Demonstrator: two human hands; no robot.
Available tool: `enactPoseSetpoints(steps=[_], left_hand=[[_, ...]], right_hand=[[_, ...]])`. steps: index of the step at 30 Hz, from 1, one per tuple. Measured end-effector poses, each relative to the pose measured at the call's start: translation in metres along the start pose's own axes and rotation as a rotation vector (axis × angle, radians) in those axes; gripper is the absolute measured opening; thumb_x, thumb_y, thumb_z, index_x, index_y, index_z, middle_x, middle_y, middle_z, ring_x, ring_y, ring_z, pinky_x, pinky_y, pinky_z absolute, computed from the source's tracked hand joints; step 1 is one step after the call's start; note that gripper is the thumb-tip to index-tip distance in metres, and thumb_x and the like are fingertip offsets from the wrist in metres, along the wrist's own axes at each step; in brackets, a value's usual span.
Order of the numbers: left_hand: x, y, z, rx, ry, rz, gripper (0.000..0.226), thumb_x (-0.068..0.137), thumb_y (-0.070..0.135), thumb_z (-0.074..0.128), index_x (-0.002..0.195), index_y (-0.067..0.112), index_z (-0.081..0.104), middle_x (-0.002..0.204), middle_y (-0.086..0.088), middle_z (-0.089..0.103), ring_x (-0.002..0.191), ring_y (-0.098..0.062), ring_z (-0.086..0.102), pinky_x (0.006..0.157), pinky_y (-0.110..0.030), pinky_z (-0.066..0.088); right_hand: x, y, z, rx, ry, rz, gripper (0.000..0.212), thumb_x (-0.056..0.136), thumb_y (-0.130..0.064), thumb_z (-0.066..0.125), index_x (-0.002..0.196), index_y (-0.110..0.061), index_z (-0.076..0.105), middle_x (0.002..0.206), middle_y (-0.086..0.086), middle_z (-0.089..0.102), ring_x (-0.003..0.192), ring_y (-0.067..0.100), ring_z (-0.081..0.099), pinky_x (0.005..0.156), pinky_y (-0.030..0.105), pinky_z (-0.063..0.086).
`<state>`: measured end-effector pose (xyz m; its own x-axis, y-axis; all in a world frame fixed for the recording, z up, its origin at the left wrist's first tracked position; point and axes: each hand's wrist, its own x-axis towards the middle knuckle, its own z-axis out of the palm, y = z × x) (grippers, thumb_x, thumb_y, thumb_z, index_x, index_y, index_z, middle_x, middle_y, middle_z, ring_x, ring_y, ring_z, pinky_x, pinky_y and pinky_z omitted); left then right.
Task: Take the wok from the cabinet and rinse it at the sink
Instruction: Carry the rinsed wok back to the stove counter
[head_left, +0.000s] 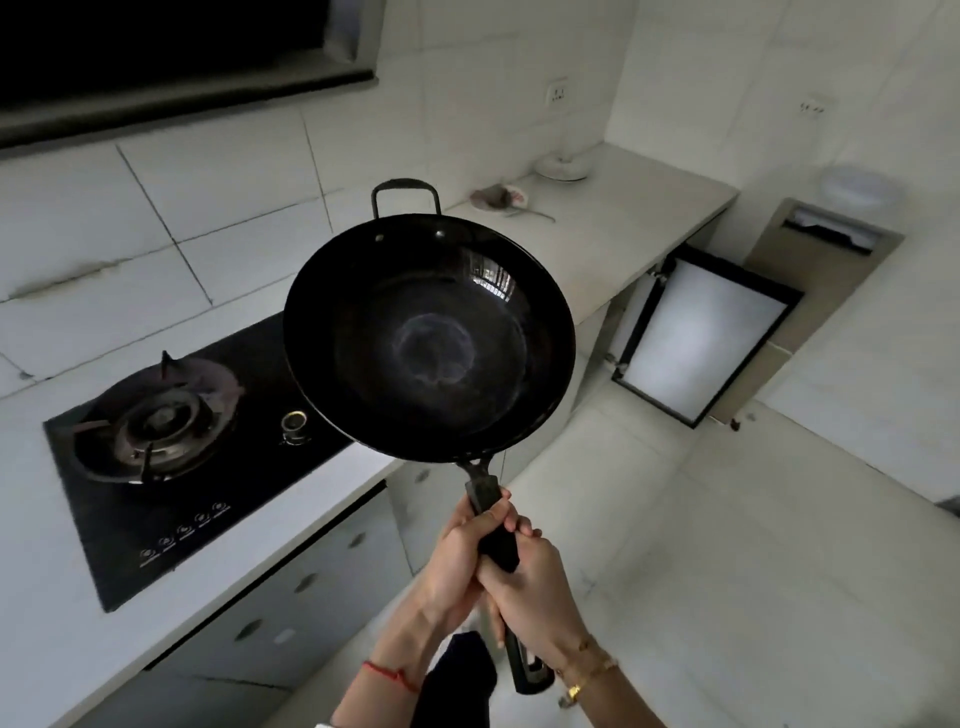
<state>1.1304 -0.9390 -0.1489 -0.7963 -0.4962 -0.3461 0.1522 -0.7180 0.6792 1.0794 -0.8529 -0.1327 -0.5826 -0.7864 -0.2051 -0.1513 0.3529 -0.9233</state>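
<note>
A person grips the long handle of a black wok (428, 338) with both hands, left hand (460, 553) and right hand (535, 587) clenched around it, holding it aloft over the counter edge beside a gas hob (171, 441); a cabinet door (701, 332) hangs open beyond.

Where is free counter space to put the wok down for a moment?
Bare counter lies between the wok's far rim and the wall corner, right of the plate. The stove fills the left. Both hands grip the handle.

Black round wok (429, 338), empty, tilted toward the camera, long handle, small loop handle opposite, held aloft
</note>
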Motion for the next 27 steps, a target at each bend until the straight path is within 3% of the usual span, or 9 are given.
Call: enactPoseSetpoints(steps=[6,14,17,22,27], left_hand=[[0.099,0.011,0.018,0.034,-0.025,-0.018,0.009,0.094,0.004,0.053,0.1,0.007,0.047,0.073,-0.009,0.049,0.076,-0.026,0.058,0.098,-0.047,0.047],[0.245,0.05,0.048,0.008,-0.024,-0.02,0.01,0.093,0.004,0.054,0.1,0.007,0.048,0.073,-0.009,0.049,0.078,-0.026,0.057,0.101,-0.048,0.043],[0.29,0.067,0.054,0.023,-0.046,-0.017,0.01,0.092,0.005,0.055,0.1,0.007,0.049,0.074,-0.009,0.049,0.079,-0.027,0.057,0.101,-0.047,0.042],[0.352,0.086,0.06,-0.012,-0.025,-0.005,0.011,0.093,0.002,0.052,0.101,0.006,0.047,0.073,-0.01,0.047,0.077,-0.027,0.056,0.096,-0.045,0.046],[0.411,0.101,0.058,-0.016,0.037,0.013,0.021,0.087,0.007,0.058,0.102,0.006,0.045,0.072,-0.009,0.049,0.076,-0.026,0.056,0.105,-0.05,0.04]], right_hand=[[0.088,0.01,-0.036,0.006,0.058,0.029,0.025,0.086,-0.01,0.053,0.061,-0.013,0.051,0.035,0.004,0.049,0.027,0.017,0.046,0.04,0.023,0.042],[0.228,-0.003,-0.097,-0.036,0.047,0.027,0.024,0.086,-0.01,0.053,0.064,-0.003,0.052,0.033,-0.001,0.047,0.028,0.018,0.045,0.038,0.025,0.042],[0.273,-0.011,-0.111,-0.044,0.038,0.031,0.027,0.087,-0.01,0.052,0.06,-0.006,0.051,0.033,0.001,0.047,0.025,0.017,0.043,0.038,0.024,0.041],[0.336,-0.019,-0.13,-0.048,0.014,0.053,0.016,0.087,-0.008,0.052,0.071,-0.006,0.051,0.035,-0.002,0.047,0.028,0.01,0.046,0.041,0.015,0.038],[0.402,-0.019,-0.142,-0.054,-0.047,0.037,0.019,0.089,-0.01,0.048,0.071,-0.003,0.051,0.034,0.001,0.048,0.03,0.023,0.052,0.04,0.028,0.048]])
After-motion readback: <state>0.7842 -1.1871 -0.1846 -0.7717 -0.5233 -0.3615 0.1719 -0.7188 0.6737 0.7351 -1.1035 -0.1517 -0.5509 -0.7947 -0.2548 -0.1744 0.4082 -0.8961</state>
